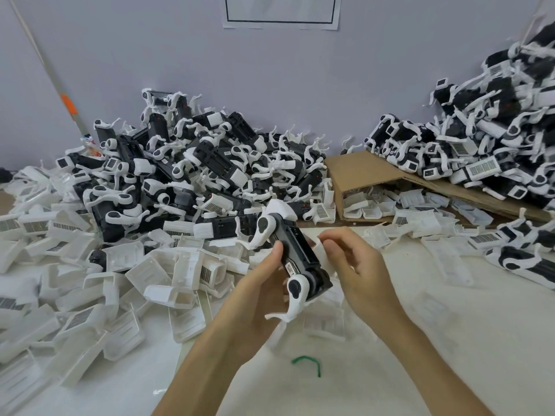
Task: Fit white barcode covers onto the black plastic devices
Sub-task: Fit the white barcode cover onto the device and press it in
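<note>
The left hand clasps the black device in its grip; at three o'clock the right hand curls, its grip unclear.

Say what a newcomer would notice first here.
The big heap of black devices against the wall, centre-left, with a second heap spilling over cardboard at right. Loose white covers blanket the table at left. In the middle, the left hand grips one device while the right hand hovers close beside it.
</note>
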A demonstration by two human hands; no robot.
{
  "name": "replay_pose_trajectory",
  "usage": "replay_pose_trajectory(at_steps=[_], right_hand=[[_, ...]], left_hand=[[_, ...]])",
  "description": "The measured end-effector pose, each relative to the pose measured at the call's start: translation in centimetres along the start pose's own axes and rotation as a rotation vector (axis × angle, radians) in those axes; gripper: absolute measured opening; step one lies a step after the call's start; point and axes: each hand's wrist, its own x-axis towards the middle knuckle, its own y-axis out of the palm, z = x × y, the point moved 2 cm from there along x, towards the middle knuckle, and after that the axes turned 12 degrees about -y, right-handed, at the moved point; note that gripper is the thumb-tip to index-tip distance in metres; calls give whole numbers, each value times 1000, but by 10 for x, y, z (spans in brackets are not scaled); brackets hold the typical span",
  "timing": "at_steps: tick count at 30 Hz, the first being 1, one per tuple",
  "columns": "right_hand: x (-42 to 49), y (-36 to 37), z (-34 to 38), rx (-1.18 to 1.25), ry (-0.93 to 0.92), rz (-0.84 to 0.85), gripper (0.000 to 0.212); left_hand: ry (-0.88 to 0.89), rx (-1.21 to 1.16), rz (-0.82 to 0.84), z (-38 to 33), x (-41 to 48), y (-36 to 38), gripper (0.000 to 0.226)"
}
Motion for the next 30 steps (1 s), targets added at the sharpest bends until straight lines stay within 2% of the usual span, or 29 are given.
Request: replay_pose_trajectory(at_steps=[5, 10, 13, 16, 18, 22, 26, 28, 30], right_hand=[[2, -2, -2, -70, 38, 11, 15], [4, -1, -3, 310, 288, 10, 35], [5, -2, -4, 349, 344, -13, 44], [4, -3, -7, 340, 368, -62, 27], [4, -3, -8, 341, 360, -97, 8], [3, -3, -3, 290, 246, -186, 17], [1, -7, 2, 159, 115, -296, 10], [1, -7, 5, 175, 64, -277, 11], [1, -2, 8, 229, 30, -208, 12]], left_hand=[[102, 205, -113, 1, -6, -2, 60], [150, 392, -196, -1, -12, 4, 55], [148, 428, -212, 2, -13, 7, 49], [165, 389, -217, 3, -13, 9, 46], [162, 353, -214, 0, -11, 7, 50], [141, 247, -210, -3, -12, 1, 55], [94, 86, -272, -5, -9, -2, 44], [84, 38, -282, -6, -5, -2, 37], [77, 84, -284, -4, -6, -3, 42]])
